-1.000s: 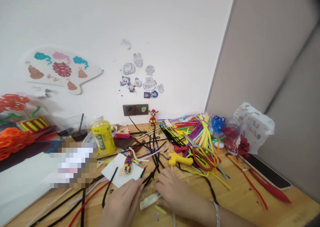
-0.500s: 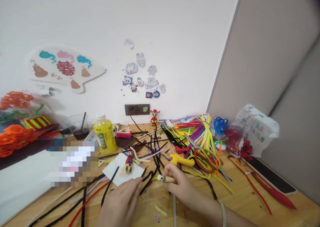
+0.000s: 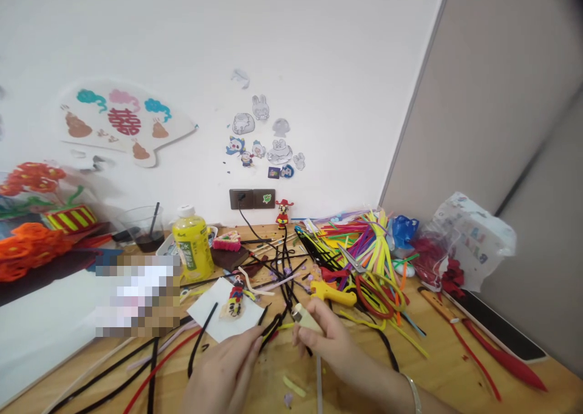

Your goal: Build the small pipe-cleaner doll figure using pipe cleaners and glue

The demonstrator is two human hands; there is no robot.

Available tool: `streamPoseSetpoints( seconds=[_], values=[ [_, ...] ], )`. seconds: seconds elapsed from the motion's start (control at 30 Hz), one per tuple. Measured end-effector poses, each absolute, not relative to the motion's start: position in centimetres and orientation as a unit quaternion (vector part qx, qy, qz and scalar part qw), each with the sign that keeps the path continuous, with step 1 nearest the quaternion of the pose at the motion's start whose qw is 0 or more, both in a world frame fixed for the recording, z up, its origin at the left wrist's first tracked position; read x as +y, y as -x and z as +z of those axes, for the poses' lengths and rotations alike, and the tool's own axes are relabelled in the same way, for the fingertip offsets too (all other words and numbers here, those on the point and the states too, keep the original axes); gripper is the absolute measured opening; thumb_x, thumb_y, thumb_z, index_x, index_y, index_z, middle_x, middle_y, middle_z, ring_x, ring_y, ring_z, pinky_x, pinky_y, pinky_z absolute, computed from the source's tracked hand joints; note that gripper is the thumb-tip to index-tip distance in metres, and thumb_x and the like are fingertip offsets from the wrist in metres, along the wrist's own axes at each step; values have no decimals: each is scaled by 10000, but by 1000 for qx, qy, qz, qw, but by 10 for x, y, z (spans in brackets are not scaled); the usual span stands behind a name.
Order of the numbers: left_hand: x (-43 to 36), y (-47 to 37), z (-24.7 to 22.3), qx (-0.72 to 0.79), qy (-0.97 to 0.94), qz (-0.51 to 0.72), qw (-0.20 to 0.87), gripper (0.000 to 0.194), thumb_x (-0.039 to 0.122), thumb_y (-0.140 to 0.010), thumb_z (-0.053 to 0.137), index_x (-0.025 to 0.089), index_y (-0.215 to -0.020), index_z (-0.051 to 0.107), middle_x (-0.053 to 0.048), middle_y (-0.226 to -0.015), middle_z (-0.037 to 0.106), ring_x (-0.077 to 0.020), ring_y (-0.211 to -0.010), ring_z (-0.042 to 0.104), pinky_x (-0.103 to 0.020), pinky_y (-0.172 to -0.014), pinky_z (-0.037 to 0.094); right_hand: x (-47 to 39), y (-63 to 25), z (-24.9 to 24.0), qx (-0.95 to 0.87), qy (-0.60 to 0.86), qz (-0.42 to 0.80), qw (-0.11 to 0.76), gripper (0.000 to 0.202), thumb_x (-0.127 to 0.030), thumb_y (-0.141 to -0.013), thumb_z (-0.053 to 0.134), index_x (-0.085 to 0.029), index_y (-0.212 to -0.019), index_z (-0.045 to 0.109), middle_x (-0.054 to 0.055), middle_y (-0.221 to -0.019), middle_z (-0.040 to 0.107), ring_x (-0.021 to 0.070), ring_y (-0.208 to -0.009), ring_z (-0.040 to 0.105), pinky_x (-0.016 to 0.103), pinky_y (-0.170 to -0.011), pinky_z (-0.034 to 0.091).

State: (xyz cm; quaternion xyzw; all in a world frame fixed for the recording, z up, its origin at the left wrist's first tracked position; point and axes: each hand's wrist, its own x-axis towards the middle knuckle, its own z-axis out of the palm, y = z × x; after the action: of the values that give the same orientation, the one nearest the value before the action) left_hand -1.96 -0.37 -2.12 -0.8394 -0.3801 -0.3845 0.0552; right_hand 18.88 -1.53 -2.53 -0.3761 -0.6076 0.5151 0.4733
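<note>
Our right hand grips a pale, metal-topped lighter; our left hand pinches black stems. A wall cutout reads "囍".

Table, smooth wood with slight sheen; lighter, smooth plastic with metal cap; glue gun, glossy plastic; scissors blades, bright metal; black craft stems, matt, fuzzy; square sheet, matt paper; bottle, glossy clear plastic; bag, thin wrinkled plastic.
</note>
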Motion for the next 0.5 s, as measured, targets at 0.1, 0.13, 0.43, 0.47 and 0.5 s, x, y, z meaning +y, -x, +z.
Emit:
streamPoseSetpoints(
  seconds=[0.1,0.13,0.43,0.47,0.5],
  values=[
    [-6,18,-20,-376,840,-389,48,272,345,-880,369,219,-941,602,-21,-816,740,-140,-703,695,-166,-646,539,-15,-189,-25,-587,390,526,476,378,-519,-758,544,-187,-917,458,-34,-695,444,87,-556,414,205,-537,346],
    [-7,17,-20,-374,840,-390,43,270,346,-879,371,223,-940,603,-18,-812,740,-139,-700,695,-164,-642,539,-15,-188,-26,-589,396,520,474,376,-525,-774,518,-180,-918,477,-33,-692,427,83,-552,395,201,-524,333],
    [-13,11,-20,-345,848,-401,23,263,325,-885,362,231,-920,605,-15,-777,740,-130,-678,694,-150,-643,533,-18,-184,-31,-595,414,501,472,505,-635,-787,365,-172,-589,412,-37,-547,370,86,-502,354,209,-476,281],
    [-13,10,-19,-341,850,-401,19,263,321,-887,359,229,-920,603,-14,-775,739,-127,-677,693,-146,-642,532,-18,-183,-31,-589,416,511,469,505,-643,-775,376,-174,-590,410,-40,-542,366,82,-485,343,206,-455,267],
    [-14,10,-19,-337,850,-403,17,263,318,-888,356,229,-918,602,-12,-770,739,-124,-672,693,-143,-637,531,-18,-183,-30,-588,416,515,464,504,-646,-764,392,-175,-586,411,-43,-536,363,80,-474,333,204,-443,255]
  ],
)
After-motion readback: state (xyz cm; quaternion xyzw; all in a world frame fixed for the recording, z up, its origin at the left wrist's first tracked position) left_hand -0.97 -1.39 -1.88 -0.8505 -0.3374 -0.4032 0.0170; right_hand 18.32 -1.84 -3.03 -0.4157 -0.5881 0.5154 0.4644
